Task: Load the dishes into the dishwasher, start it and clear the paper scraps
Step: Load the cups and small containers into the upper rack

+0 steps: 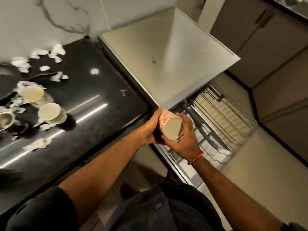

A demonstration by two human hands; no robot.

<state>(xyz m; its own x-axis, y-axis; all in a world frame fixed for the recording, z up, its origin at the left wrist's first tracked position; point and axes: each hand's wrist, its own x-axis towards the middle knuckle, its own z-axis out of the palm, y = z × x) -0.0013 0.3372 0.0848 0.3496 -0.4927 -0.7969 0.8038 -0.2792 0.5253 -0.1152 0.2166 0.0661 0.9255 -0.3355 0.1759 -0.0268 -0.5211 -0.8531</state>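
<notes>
Red-flowered ceramic, the cup [169, 126] sits between my two hands, tipped so its pale base faces up toward the camera and its long axis slants down and away toward the wire rack [221, 117] of the open dishwasher. My left hand [150, 129] wraps its patterned side from the counter side; my right hand [185, 137] curls round the base end, nearer the rack. Both hands grip it, so it is right at them, just above the rack's near edge. I judge the next move is lowering it mouth-down between the tines. More cups [49, 111] and paper scraps [37, 145] wait on the black counter [100, 90], well apart to my left.
</notes>
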